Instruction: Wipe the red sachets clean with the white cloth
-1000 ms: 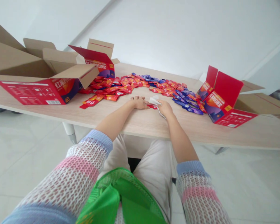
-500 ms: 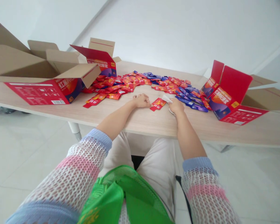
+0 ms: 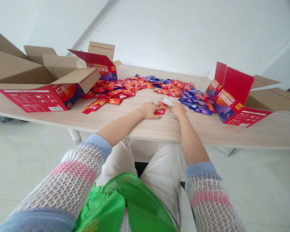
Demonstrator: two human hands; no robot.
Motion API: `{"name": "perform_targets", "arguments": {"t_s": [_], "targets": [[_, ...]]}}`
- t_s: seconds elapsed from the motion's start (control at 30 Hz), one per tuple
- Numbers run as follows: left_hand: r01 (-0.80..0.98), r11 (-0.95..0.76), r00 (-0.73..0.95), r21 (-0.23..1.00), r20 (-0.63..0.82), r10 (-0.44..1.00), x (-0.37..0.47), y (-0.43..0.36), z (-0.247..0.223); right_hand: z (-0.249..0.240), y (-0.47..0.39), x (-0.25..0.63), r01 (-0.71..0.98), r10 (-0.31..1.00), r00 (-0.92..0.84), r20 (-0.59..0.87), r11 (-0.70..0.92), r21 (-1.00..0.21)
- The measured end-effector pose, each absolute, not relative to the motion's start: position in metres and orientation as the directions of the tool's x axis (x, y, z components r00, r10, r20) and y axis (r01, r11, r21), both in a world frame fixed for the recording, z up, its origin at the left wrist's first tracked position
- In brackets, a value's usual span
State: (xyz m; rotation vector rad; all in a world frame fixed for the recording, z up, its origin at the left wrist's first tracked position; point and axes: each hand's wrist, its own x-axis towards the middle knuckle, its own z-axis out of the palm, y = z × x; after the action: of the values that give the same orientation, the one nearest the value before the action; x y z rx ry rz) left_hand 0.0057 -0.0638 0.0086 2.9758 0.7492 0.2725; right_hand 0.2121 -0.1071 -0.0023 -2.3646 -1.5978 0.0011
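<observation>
The left hand (image 3: pixel 150 110) is open, fingers spread, touching the red sachet (image 3: pixel 161 108) flat on the bench (image 3: pixel 149 127). At the sachet's 3 o'clock, the right hand (image 3: pixel 178 110) grips a white cloth (image 3: pixel 168 102). Red and purple sachets (image 3: pixel 132 85) arc from its 10 to 2 o'clock. Open red cartons stand beyond: a large carton (image 3: pixel 36 99) at 9, a smaller carton (image 3: pixel 102 69) at 10, another carton (image 3: pixel 232 104) at 3.
</observation>
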Motion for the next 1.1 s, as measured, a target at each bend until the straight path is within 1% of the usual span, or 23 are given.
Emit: {"name": "perform_targets", "arguments": {"t_s": [0.1, 0.23, 0.33, 0.4, 0.47, 0.5, 0.57, 0.6, 0.67, 0.7, 0.73, 0.77, 0.83, 0.93, 1.0, 1.07, 1.1], "targets": [[0.567, -0.823, 0.812, 0.036, 0.145, 0.565, 0.011, -0.068, 0.011, -0.005, -0.106, 0.211, 0.904, 0.902, 0.395, 0.176, -0.347, -0.25], [0.588, -0.807, 0.801, -0.057, 0.177, 0.572, 0.023, -0.075, 0.01, -0.004, -0.108, 0.206, 0.909, 0.897, 0.372, 0.237, -0.3, -0.29], [0.592, -0.804, 0.798, -0.053, 0.179, 0.576, 0.031, -0.077, 0.009, -0.002, -0.11, 0.2, 0.912, 0.898, 0.342, 0.277, -0.245, -0.329], [0.623, -0.782, 0.768, -0.014, 0.202, 0.608, 0.031, -0.074, 0.01, -0.001, -0.11, 0.197, 0.917, 0.897, 0.313, 0.313, -0.199, -0.346], [0.666, -0.743, 0.714, 0.062, 0.236, 0.66, 0.027, -0.066, 0.01, 0.001, -0.11, 0.194, 0.925, 0.887, 0.278, 0.368, -0.144, -0.351], [0.68, -0.724, 0.683, 0.12, 0.256, 0.684, 0.023, -0.06, 0.009, 0.002, -0.11, 0.192, 0.93, 0.877, 0.258, 0.404, -0.112, -0.35], [0.66, -0.696, 0.634, 0.282, 0.289, 0.718, 0.012, -0.046, 0.008, 0.004, -0.11, 0.189, 0.935, 0.847, 0.226, 0.481, -0.051, -0.35], [0.619, -0.68, 0.614, 0.392, 0.298, 0.731, 0.007, -0.039, 0.007, 0.006, -0.111, 0.187, 0.936, 0.831, 0.216, 0.513, -0.026, -0.351], [0.47, -0.587, 0.588, 0.659, 0.262, 0.765, -0.002, -0.027, 0.004, 0.009, -0.112, 0.181, 0.938, 0.811, 0.198, 0.55, 0.007, -0.348], [0.366, -0.496, 0.593, 0.787, 0.214, 0.777, -0.005, -0.022, 0.002, 0.011, -0.113, 0.178, 0.939, 0.808, 0.186, 0.558, 0.021, -0.344], [0.261, -0.382, 0.611, 0.887, 0.154, 0.776, -0.007, -0.018, 0.001, 0.013, -0.115, 0.174, 0.941, 0.809, 0.168, 0.564, 0.04, -0.337], [0.172, -0.263, 0.639, 0.949, 0.095, 0.763, -0.009, -0.016, 0.0, 0.014, -0.116, 0.17, 0.943, 0.81, 0.14, 0.569, 0.066, -0.327], [0.076, -0.084, 0.693, 0.994, 0.008, 0.721, -0.009, -0.014, -0.001, 0.014, -0.118, 0.161, 0.943, 0.817, 0.073, 0.572, 0.13, -0.306], [0.07, 0.038, 0.748, 0.997, -0.078, 0.659, -0.01, -0.015, 0.003, 0.012, -0.119, 0.148, 0.938, 0.863, -0.039, 0.503, 0.206, -0.28], [0.109, 0.059, 0.796, 0.992, -0.123, 0.593, -0.012, -0.016, 0.007, 0.01, -0.119, 0.141, 0.928, 0.897, -0.121, 0.425, 0.254, -0.272], [0.191, 0.013, 0.824, 0.982, -0.167, 0.541, -0.015, -0.017, 0.01, 0.009, -0.119, 0.138, 0.921, 0.91, -0.181, 0.373, 0.29, -0.261], [0.231, -0.019, 0.826, 0.973, -0.186, 0.532, -0.017, -0.017, 0.011, 0.009, -0.119, 0.137, 0.925, 0.914, -0.184, 0.362, 0.285, -0.25]]}}
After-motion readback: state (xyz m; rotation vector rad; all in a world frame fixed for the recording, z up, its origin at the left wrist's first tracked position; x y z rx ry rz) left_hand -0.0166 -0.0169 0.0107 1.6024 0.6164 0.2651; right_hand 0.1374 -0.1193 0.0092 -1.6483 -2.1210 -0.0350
